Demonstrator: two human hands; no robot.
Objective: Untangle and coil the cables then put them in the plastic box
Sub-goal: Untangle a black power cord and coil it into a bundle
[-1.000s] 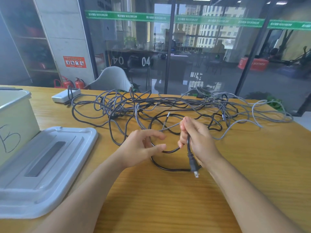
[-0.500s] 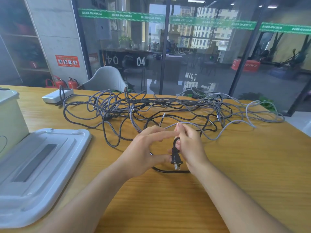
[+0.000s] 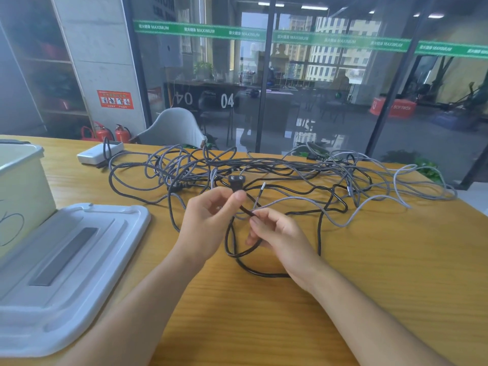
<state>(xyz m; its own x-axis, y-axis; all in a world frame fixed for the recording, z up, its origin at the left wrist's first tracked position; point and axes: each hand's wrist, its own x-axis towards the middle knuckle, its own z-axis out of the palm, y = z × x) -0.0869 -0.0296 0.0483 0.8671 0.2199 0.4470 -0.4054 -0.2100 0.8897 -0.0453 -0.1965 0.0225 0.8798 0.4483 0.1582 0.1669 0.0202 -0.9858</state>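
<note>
A big tangle of grey and black cables (image 3: 277,170) sprawls across the far half of the wooden table (image 3: 369,273). A black power cable (image 3: 232,249) loops out of it toward me. My left hand (image 3: 211,220) pinches this cable just below its two-pin plug (image 3: 237,181), which points up and away. My right hand (image 3: 280,233) pinches the same cable a little lower, with a loop hanging under both hands. The plastic box (image 3: 18,191) stands at the left edge, open, with its white lid (image 3: 68,262) lying beside it.
A white power adapter (image 3: 99,152) lies at the far left of the table with a cable wrapped round it. A grey chair (image 3: 174,128) stands behind the table's far edge, before a glass wall. Bare wood lies between me and the cables.
The plug has passed from my right hand to my left and now points up instead of down. My right hand slid lower along the black cable, and the loop has grown.
</note>
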